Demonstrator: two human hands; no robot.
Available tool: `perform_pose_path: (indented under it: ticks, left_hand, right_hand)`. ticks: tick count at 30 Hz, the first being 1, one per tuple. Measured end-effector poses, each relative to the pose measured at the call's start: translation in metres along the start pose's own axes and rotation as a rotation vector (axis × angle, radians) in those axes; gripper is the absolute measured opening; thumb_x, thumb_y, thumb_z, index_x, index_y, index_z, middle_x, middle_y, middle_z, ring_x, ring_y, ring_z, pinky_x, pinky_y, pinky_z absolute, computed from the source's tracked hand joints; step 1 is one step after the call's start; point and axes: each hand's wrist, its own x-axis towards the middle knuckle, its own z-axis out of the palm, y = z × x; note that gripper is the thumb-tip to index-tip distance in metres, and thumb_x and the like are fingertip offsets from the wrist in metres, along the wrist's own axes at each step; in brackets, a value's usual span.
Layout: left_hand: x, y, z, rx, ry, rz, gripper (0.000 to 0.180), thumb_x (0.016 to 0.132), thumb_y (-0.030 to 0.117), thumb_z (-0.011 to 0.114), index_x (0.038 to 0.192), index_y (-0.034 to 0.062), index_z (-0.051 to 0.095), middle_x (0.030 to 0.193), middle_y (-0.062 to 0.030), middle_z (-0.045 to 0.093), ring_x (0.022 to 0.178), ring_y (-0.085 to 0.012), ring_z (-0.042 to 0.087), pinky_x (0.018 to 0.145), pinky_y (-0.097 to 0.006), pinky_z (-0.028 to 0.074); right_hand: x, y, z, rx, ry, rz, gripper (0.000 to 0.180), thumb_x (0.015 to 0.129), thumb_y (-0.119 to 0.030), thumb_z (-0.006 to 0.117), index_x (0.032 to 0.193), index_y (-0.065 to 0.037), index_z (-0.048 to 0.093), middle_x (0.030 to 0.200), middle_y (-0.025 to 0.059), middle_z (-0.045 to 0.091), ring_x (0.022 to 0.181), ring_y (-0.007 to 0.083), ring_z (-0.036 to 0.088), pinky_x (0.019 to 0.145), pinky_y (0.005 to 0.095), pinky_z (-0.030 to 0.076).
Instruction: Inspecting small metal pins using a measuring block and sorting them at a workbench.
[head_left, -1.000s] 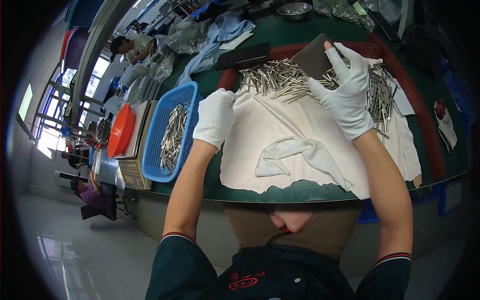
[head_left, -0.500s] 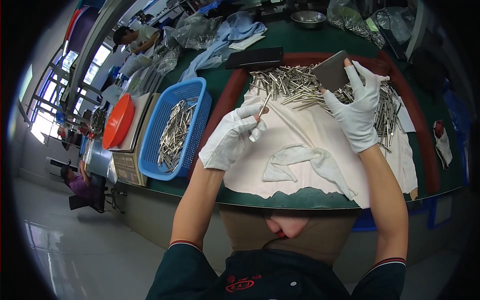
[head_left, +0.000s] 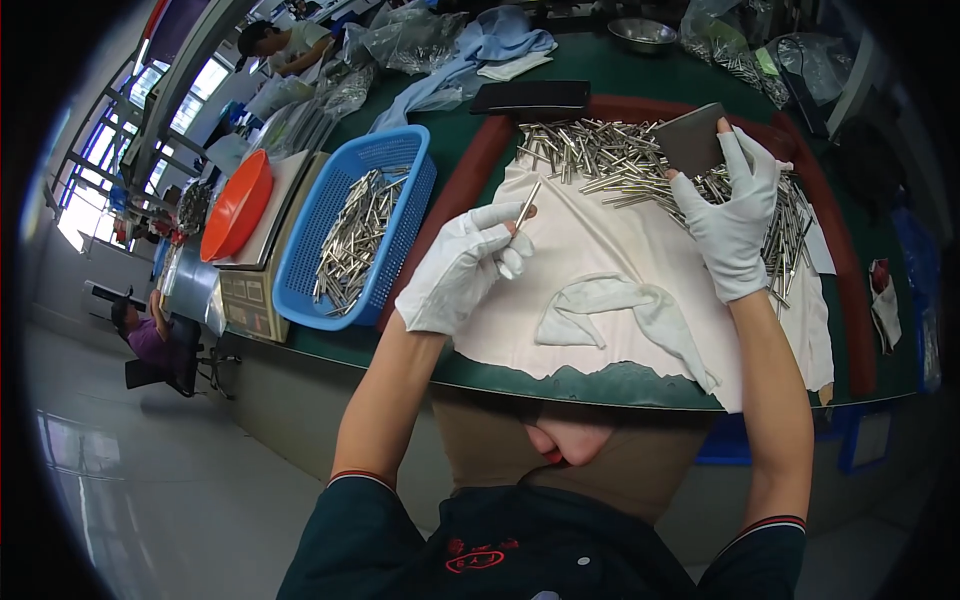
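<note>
Metal rod (head_left: pixel 525 208) is jutting from the pinching left hand (head_left: pixel 455 268) near the left edge of the cloth (head_left: pixel 605 235), its long axis pointing toward the far edge; the right hand (head_left: pixel 735 220) is gripping a dark plate (head_left: pixel 690 140).

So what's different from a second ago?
The left hand has moved closer to the person's body and turned, and a metal pin now shows in its fingers; before, I couldn't tell if it held one. The right hand still holds the grey plate by the pin pile. The blue basket stayed put.
</note>
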Motion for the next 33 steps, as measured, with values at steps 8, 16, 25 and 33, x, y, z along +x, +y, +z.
perform_pose_path:
  ticks: [8, 16, 25, 33]
  left_hand:
    - [-0.001, -0.006, 0.003, -0.047, 0.009, -0.011, 0.035, 0.093, 0.006, 0.058, 0.124, -0.0081, 0.052, 0.085, -0.0090, 0.063, 0.067, -0.0104, 0.058, 0.062, -0.020, 0.048]
    - [-0.002, -0.004, 0.005, -0.036, 0.009, -0.028, 0.034, 0.093, 0.006, 0.057, 0.124, -0.0080, 0.052, 0.085, -0.0086, 0.062, 0.067, -0.0102, 0.057, 0.062, -0.020, 0.047]
    - [-0.053, 0.058, 0.014, 0.746, 0.472, 0.299, 0.028, 0.092, 0.004, 0.055, 0.117, -0.0094, 0.059, 0.078, -0.0121, 0.066, 0.058, -0.0121, 0.061, 0.055, -0.022, 0.048]
    - [-0.080, 0.092, -0.084, 1.928, 0.745, 0.078, 0.024, 0.085, 0.005, 0.057, 0.106, 0.0018, 0.069, 0.096, -0.0235, 0.067, 0.091, -0.0371, 0.066, 0.081, -0.041, 0.052]
  right_hand:
    - [-0.002, 0.003, 0.002, -0.009, -0.006, -0.031, 0.074, 0.065, -0.027, 0.085, 0.130, -0.005, 0.057, 0.118, 0.0113, 0.052, 0.105, 0.0282, 0.049, 0.091, 0.0390, 0.042]
    - [-0.001, 0.003, 0.002, 0.026, 0.002, 0.009, 0.071, 0.067, -0.025, 0.084, 0.130, -0.007, 0.057, 0.120, 0.0087, 0.056, 0.111, 0.0258, 0.054, 0.113, 0.0494, 0.020]
    - [0.008, 0.022, -0.001, -0.061, 0.110, 0.004, 0.072, 0.063, -0.032, 0.086, 0.125, -0.004, 0.061, 0.116, 0.0097, 0.053, 0.103, 0.0266, 0.050, 0.091, 0.0396, 0.042]
    - [0.015, 0.036, -0.003, -0.085, 0.194, 0.074, 0.071, 0.063, -0.037, 0.085, 0.122, -0.003, 0.063, 0.112, 0.0085, 0.054, 0.100, 0.0249, 0.050, 0.086, 0.0371, 0.045]
